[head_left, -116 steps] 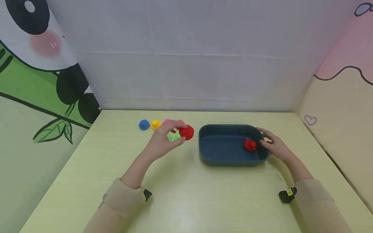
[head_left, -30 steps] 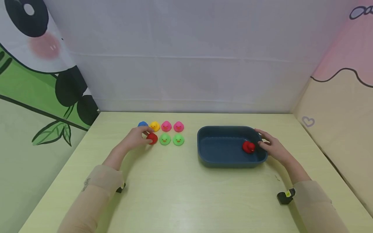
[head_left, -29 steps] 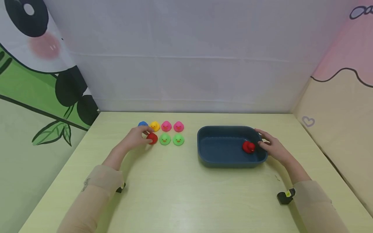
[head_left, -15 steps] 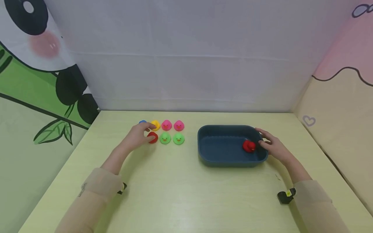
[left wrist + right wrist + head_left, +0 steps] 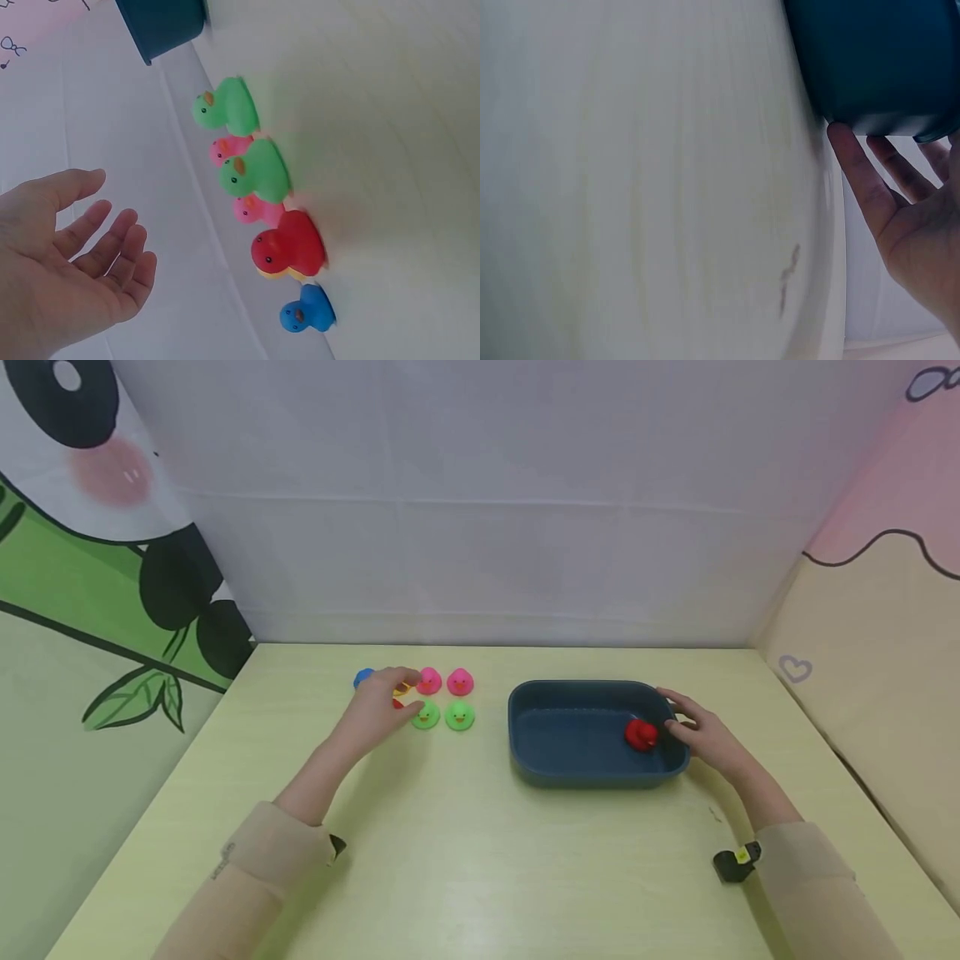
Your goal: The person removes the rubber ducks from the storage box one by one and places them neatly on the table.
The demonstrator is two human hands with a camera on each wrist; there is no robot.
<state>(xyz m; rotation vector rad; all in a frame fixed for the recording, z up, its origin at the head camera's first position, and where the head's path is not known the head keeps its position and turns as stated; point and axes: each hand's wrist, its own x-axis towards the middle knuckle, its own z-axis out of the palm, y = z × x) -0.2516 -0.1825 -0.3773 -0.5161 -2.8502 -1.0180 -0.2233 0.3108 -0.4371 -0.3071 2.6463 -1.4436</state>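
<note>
My left hand hovers over the left end of two rows of rubber ducks, its fingers loosely bent and nothing between them. In the left wrist view a red duck stands in the front row beside two green ducks, largely hiding a yellow duck. A blue duck and two pink ducks are in the back row. My right hand grips the right end of a dark blue plastic tub, thumb at the rim and fingers against the outer wall. Another red duck lies inside the tub.
The pale wooden table runs back to a white cloth wall. Printed cloth panels stand along the left and right sides. A small black device sits at the right cuff.
My left hand carried a red duck leftward and set it at the left end of the front row. It has since let go, lifted and shifted right. My right hand stays at the tub.
</note>
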